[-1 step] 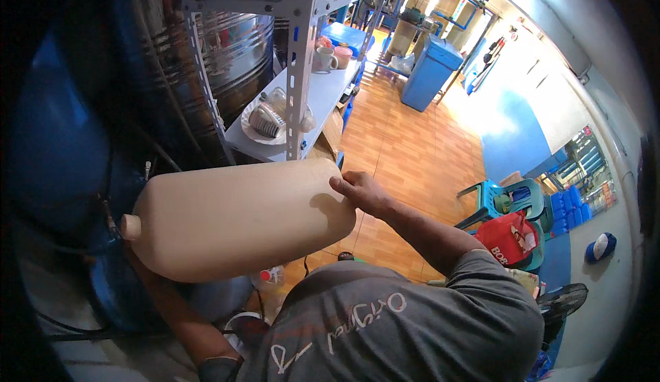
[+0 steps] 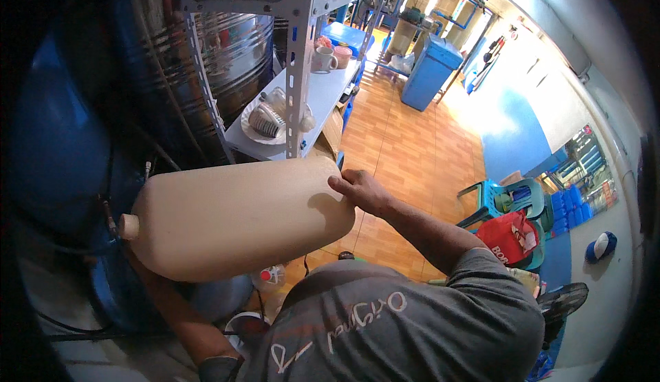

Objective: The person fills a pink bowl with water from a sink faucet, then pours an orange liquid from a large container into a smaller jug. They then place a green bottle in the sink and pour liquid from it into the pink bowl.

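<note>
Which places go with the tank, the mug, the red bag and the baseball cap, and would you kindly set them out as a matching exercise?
Things
1. Beige cylindrical tank
2. Mug with a handle
3. Red bag
4. Blue-and-white baseball cap

Places
A. Against the wall at the right
B. At the turquoise chairs
C. With one rounded end in the right hand
D. On the metal-framed shelf

Right pairs: 1-C, 2-D, 3-B, 4-A
</note>
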A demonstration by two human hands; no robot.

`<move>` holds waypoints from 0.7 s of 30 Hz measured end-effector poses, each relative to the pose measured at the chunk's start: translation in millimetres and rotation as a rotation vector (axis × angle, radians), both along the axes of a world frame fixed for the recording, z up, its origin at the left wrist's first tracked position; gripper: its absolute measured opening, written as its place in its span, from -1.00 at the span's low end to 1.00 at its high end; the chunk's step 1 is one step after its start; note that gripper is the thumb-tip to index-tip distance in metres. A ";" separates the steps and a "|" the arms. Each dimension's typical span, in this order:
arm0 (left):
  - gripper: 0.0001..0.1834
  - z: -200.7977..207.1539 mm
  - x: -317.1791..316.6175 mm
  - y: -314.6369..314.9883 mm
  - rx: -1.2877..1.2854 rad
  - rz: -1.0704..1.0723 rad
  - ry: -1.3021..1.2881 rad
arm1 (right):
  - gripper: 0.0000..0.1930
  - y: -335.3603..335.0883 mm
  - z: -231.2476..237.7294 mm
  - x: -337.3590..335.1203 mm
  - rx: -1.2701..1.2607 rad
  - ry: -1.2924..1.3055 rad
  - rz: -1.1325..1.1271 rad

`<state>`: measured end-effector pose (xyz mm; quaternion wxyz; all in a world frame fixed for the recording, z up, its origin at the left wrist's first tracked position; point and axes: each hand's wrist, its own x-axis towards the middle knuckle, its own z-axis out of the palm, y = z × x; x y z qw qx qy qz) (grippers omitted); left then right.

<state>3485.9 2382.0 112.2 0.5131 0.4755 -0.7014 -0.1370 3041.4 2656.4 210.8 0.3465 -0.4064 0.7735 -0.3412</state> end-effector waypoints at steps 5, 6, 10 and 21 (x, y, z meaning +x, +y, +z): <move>-0.53 6.3 7.6 -1.1 0.006 0.040 0.040 | -0.15 -13.1 30.2 5.3 -0.115 0.004 0.105; -0.53 7.6 8.7 -3.3 0.006 0.049 0.060 | -0.15 -16.1 36.9 7.0 -0.145 0.003 0.122; -0.52 11.2 17.5 -4.9 0.000 0.068 0.082 | -0.15 -29.8 58.5 15.2 -0.165 0.097 0.209; -0.51 20.8 26.4 -5.4 -0.023 0.123 0.142 | -0.14 -46.2 70.5 21.2 -0.179 0.187 0.315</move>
